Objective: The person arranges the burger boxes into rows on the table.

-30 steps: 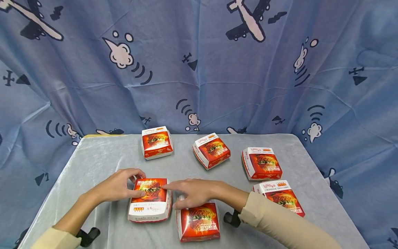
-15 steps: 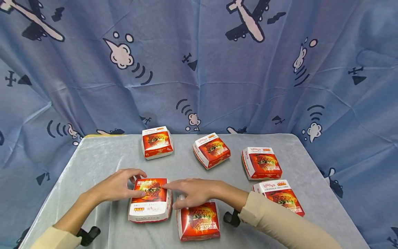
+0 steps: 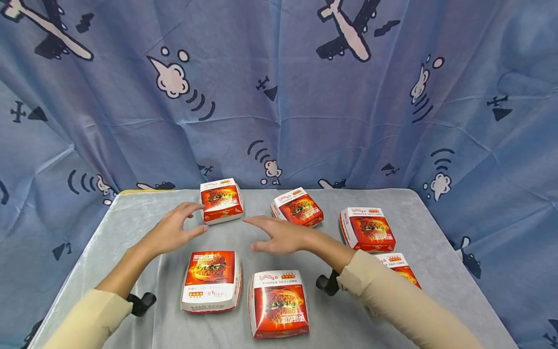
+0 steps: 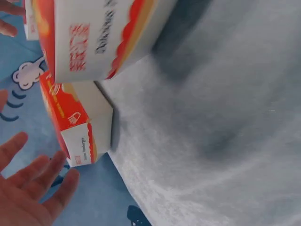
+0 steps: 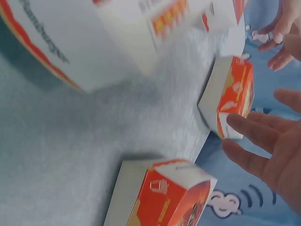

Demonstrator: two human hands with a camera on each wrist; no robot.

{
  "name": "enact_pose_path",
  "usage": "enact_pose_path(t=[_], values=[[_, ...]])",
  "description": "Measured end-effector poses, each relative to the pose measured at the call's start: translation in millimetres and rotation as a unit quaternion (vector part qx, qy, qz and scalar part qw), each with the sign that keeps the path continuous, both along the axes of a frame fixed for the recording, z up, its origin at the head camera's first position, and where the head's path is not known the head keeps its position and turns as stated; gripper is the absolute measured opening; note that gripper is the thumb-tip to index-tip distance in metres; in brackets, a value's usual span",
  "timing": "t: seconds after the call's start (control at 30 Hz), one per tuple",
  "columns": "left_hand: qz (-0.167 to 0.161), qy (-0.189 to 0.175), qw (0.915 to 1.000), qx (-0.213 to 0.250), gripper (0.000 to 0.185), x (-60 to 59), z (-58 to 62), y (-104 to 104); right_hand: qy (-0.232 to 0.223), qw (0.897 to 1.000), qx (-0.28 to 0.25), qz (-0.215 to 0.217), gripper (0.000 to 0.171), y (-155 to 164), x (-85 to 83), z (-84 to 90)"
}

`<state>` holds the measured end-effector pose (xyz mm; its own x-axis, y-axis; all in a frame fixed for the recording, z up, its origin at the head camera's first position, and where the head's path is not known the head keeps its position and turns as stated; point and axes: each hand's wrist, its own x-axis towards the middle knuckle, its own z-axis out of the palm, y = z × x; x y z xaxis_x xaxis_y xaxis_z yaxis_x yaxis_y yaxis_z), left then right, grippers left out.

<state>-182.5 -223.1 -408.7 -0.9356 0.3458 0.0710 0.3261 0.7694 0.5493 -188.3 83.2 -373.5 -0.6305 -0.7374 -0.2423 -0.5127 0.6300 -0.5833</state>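
Red burger box (image 3: 221, 200) sits at the back of the grey desk (image 3: 131, 228). Left hand (image 3: 172, 231) and right hand (image 3: 279, 236) hover near it, fingers spread, holding nothing.

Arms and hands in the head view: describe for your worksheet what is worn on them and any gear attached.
Both hands, left hand and right hand, are bare. Each arm wears a cream long sleeve, and a black wrist mount shows beneath each forearm.
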Motion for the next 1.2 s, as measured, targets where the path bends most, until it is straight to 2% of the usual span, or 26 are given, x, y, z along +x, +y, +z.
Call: enact_pose_path(t=[0.17, 0.33, 0.5, 0.87, 1.2], values=[[0.005, -0.015, 0.9999, 0.001, 0.067, -17.2, 2.9, 1.6, 0.011, 0.999, -0.016, -0.049, 0.073, 3.2, -15.9, -1.0], [0.009, -0.036, 0.9993, -0.011, 0.07, -33.1, -1.3, 1.7, 0.026, 0.996, -0.017, -0.083, 0.074, 2.5, -26.4, -5.6], [0.011, -0.059, 0.998, -0.019, 0.072, -43.2, -4.8, 2.1, 0.009, 0.993, -0.037, -0.108, 0.074, -1.6, -34.2, -8.9], [0.015, -0.092, 0.9956, -0.01, 0.071, -52.3, -14.3, 2.0, -0.027, 0.988, -0.08, -0.126, 0.073, -13.0, -47.5, -14.4], [0.02, -0.104, 0.9944, -0.004, 0.071, -57.2, -20.3, 3.2, -0.025, 0.991, -0.07, -0.11, 0.075, -30.7, -52.0, -18.8]])
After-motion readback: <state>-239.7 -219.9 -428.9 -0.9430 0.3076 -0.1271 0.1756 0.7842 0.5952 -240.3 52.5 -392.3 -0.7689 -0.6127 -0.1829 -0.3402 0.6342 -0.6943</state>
